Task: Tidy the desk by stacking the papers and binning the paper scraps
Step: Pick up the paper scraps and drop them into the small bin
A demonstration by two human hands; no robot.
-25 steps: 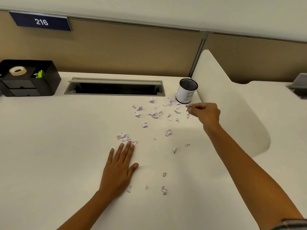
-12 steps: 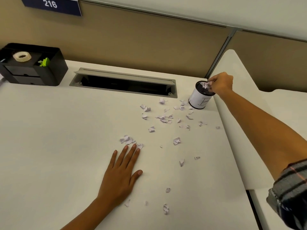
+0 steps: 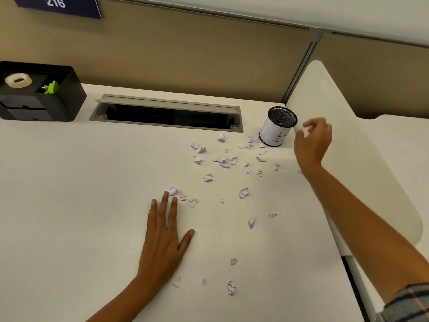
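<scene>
Left hand (image 3: pixel 162 238) flat on desk (image 3: pixel 69 182); right hand (image 3: pixel 313 142) loosely curled, blurred, beside mesh cup (image 3: pixel 277 129) — grip, contents unclear.

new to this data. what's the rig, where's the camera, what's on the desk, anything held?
No robot: a person's two bare hands. Every picture comes from one wide-angle camera worn on the head, looking forward and down. The left hand rests flat on the white desk. The right hand hovers beside a mesh cup wrapped in white paper; it is blurred, so I cannot tell whether it holds anything. Torn paper scraps lie scattered across the desk. At the back left is a black organiser with a tape roll.
</scene>
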